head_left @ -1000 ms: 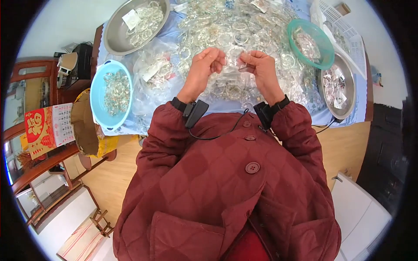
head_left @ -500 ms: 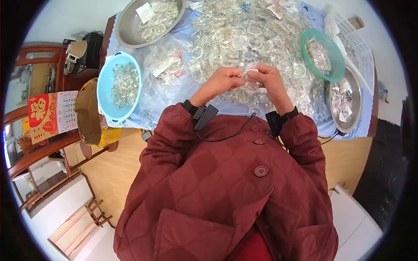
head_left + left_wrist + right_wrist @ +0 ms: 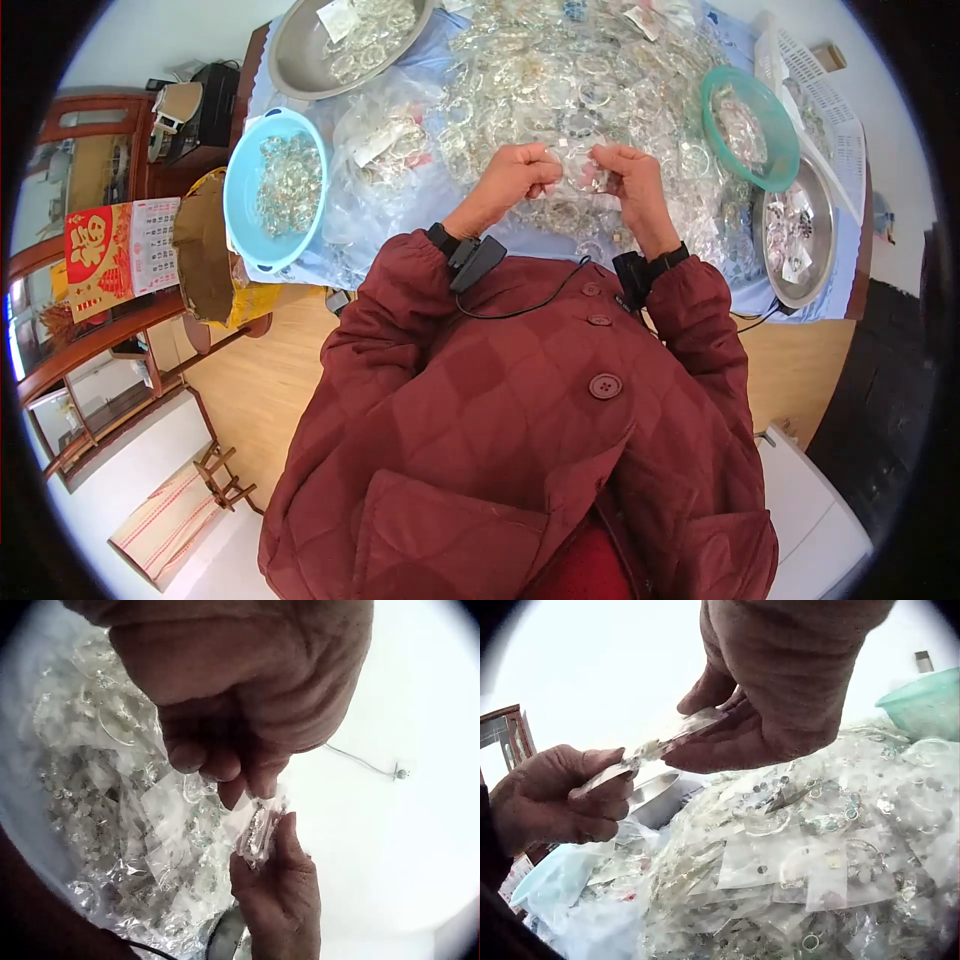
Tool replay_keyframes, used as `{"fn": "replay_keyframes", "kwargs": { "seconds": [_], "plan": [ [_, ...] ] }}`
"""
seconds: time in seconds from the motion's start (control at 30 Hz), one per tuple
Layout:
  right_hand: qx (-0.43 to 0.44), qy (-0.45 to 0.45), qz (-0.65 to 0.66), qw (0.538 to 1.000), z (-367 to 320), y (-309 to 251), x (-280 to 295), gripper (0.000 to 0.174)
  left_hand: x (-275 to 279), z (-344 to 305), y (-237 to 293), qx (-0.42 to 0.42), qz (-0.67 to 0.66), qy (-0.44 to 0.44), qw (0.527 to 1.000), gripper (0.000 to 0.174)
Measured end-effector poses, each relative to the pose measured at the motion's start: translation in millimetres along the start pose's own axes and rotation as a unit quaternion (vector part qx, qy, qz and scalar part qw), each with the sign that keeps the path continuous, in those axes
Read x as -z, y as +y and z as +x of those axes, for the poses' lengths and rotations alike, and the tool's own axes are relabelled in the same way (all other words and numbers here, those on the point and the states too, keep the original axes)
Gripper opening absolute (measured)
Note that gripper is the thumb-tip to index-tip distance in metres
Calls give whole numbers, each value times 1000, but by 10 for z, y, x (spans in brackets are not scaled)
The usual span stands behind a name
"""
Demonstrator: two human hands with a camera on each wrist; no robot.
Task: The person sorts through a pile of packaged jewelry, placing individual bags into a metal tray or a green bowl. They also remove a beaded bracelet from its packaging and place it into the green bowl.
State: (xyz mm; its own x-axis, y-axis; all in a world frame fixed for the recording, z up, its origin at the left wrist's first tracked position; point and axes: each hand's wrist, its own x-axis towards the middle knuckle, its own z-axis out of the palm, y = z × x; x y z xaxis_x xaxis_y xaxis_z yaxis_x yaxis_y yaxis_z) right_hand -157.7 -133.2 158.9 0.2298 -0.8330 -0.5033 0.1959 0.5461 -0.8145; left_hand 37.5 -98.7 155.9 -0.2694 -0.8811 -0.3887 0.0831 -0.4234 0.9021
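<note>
A small clear plastic bag [image 3: 578, 168] with a beaded, bracelet-like piece of jewellery [image 3: 259, 829] inside is stretched between the two hands. My left hand [image 3: 516, 182] pinches one end between thumb and fingers. At the other end, my right hand [image 3: 634, 186] grips the bag with its thumb on top, as the right wrist view shows at the bag's edge [image 3: 694, 727]. Both hands are raised over the near side of a large heap of bagged bracelets [image 3: 560, 85].
On the blue tablecloth stand a light-blue basin [image 3: 232, 190] and a steel bowl [image 3: 285, 55] to the left, with a plastic bag of jewellery [image 3: 385, 150] beside them. To the right are a green basket [image 3: 790, 150], a steel bowl [image 3: 822, 250] and a white basket [image 3: 850, 150].
The hands came together from a wider spacing, then drew slightly apart with the small bag spread between them. The head view has shifted a little.
</note>
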Motion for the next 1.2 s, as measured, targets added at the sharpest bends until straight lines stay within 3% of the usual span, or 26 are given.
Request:
{"fn": "replay_keyframes", "kwargs": {
  "seconds": [0.23,0.33,0.73,0.9,1.17,1.2],
  "plan": [
    [13,1,-11,1000,67,49,204,15,226,-66,-43,-10,34,24,999,8],
    [-15,-2,9,1000,83,55,271,16,360,-113,29,-39,-68,85,993,7],
    [-50,6,-6,999,121,236,365,18,619,-66,42,-19,-154,44,987,5],
    [-51,4,3,999,179,294,433,18,669,2,27,-24,-179,64,981,6],
    [-72,23,24,997,216,396,598,17,975,122,228,-74,-225,158,959,9],
    [-74,25,26,997,211,415,614,17,1070,158,315,-119,-208,196,951,10]
  ]
}}
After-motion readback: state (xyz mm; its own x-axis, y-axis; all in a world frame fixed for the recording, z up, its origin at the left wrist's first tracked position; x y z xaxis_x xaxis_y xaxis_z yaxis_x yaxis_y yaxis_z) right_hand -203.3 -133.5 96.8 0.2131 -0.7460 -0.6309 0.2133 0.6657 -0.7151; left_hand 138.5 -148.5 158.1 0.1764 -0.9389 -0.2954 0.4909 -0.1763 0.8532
